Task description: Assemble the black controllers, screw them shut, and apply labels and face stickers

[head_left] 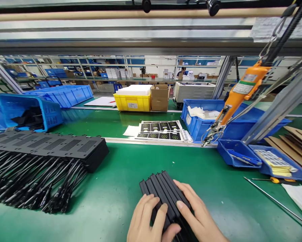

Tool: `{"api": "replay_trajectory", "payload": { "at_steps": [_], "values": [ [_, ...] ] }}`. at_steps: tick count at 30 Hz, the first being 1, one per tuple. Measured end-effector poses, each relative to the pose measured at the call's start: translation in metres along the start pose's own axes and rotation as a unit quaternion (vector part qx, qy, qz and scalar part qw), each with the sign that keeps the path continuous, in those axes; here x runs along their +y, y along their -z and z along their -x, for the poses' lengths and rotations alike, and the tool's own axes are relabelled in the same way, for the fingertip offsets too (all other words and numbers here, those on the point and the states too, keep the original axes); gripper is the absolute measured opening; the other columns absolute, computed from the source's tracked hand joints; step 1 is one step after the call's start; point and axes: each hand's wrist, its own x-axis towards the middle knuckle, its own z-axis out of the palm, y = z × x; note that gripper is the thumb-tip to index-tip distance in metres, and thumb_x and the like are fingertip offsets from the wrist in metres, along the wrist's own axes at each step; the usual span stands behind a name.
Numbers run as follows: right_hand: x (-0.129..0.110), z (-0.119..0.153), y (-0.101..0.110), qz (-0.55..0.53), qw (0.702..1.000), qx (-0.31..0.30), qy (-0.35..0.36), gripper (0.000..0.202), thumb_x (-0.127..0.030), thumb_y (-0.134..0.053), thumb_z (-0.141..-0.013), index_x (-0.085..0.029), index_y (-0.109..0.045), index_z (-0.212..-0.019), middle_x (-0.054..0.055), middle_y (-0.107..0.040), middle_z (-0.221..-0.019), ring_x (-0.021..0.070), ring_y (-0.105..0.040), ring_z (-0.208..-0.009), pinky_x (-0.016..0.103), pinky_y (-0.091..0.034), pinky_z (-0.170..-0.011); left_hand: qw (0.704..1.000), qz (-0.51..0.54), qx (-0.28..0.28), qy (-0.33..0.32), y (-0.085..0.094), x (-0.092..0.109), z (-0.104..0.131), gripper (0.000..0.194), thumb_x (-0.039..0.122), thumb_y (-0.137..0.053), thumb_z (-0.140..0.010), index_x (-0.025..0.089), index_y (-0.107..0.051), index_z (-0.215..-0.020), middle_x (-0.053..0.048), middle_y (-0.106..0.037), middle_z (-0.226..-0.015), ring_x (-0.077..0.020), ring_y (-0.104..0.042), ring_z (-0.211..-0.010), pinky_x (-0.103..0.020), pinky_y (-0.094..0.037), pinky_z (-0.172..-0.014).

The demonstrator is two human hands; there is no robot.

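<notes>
Several flat black plastic cases point(163, 193) stand on edge side by side on the green bench, close in front of me. My left hand point(148, 218) wraps the left and near side of this row, fingertips over the top edges. Against the right side presses my right hand point(195, 211), its thumb on top and its fingers along the outer case. Between them the two hands squeeze the row. The near ends of the cases are partly hidden by my fingers. To the left lie stacked black cases point(72, 146) with a thick bunch of black cables point(52, 181) hanging off their front.
An orange electric screwdriver point(241, 90) hangs at the right. Below it are blue trays point(239, 161) and a long metal rod point(277, 200). Black label sheets point(159, 131), a yellow bin point(133, 102) and blue crates point(198, 126) stand farther back. A blue basket point(51, 114) lies on its side at left.
</notes>
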Motion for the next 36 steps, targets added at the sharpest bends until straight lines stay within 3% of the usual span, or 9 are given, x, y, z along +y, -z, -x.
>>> {"api": "replay_trajectory", "payload": {
  "at_steps": [4,7,15,22,30,36],
  "values": [
    [0.002,0.0,-0.002,-0.026,0.999,-0.01,-0.016,0.043,-0.04,-0.045,-0.097,-0.025,-0.055,-0.136,0.01,-0.058,-0.136,0.0208,-0.055,-0.128,0.033,-0.045,-0.108,0.998,0.028,0.012,-0.05,-0.015,0.001,-0.01,0.074,0.064,-0.014,-0.099,0.014,-0.062,-0.123,-0.015,-0.064,-0.129,-0.029,-0.05,-0.132,-0.047,-0.028,-0.117],
    [0.005,0.002,-0.006,-0.046,0.998,-0.004,-0.048,0.045,-0.045,-0.043,-0.098,-0.024,-0.054,-0.136,0.01,-0.055,-0.14,0.0198,-0.051,-0.132,0.032,-0.041,-0.111,0.996,0.037,0.026,-0.072,-0.02,0.003,-0.015,0.068,0.059,-0.016,-0.102,0.014,-0.064,-0.122,-0.01,-0.068,-0.126,-0.0243,-0.054,-0.129,-0.044,-0.018,-0.121],
    [0.004,-0.001,-0.004,-0.106,0.988,-0.017,-0.114,0.05,-0.053,-0.036,-0.099,-0.025,-0.054,-0.137,0.006,-0.052,-0.144,0.0169,-0.045,-0.137,0.028,-0.035,-0.115,0.987,-0.015,-0.027,-0.156,0.0,-0.01,-0.025,0.055,0.06,-0.038,-0.1,0.018,-0.068,-0.12,-0.008,-0.069,-0.125,-0.0223,-0.062,-0.119,-0.038,-0.018,-0.121],
    [0.005,-0.004,0.002,-0.107,0.984,0.013,-0.141,0.053,-0.057,-0.038,-0.097,-0.025,-0.059,-0.133,0.007,-0.055,-0.143,0.0217,-0.048,-0.135,0.031,-0.039,-0.113,0.983,-0.032,-0.059,-0.173,-0.007,-0.018,-0.013,0.052,0.056,-0.048,-0.097,0.018,-0.062,-0.13,-0.01,-0.064,-0.133,-0.027,-0.057,-0.125,-0.045,-0.012,-0.122],
    [0.006,-0.011,0.011,-0.143,0.976,0.021,-0.164,0.059,-0.059,-0.035,-0.097,-0.018,-0.061,-0.131,0.009,-0.062,-0.137,0.0249,-0.053,-0.131,0.037,-0.04,-0.112,0.982,-0.037,-0.056,-0.177,-0.008,-0.02,-0.008,0.045,0.049,-0.049,-0.098,0.018,-0.063,-0.127,-0.013,-0.065,-0.13,-0.0285,-0.056,-0.126,-0.048,-0.014,-0.122],
    [0.009,-0.003,0.006,-0.049,0.991,-0.023,-0.125,0.069,-0.06,-0.031,-0.097,-0.012,-0.049,-0.144,0.012,-0.05,-0.147,0.0241,-0.047,-0.137,0.036,-0.037,-0.114,0.989,0.002,-0.052,-0.139,-0.009,-0.012,-0.014,0.046,0.05,-0.048,-0.098,0.017,-0.061,-0.127,-0.011,-0.065,-0.131,-0.0264,-0.056,-0.127,-0.043,-0.015,-0.122]
  ]
}}
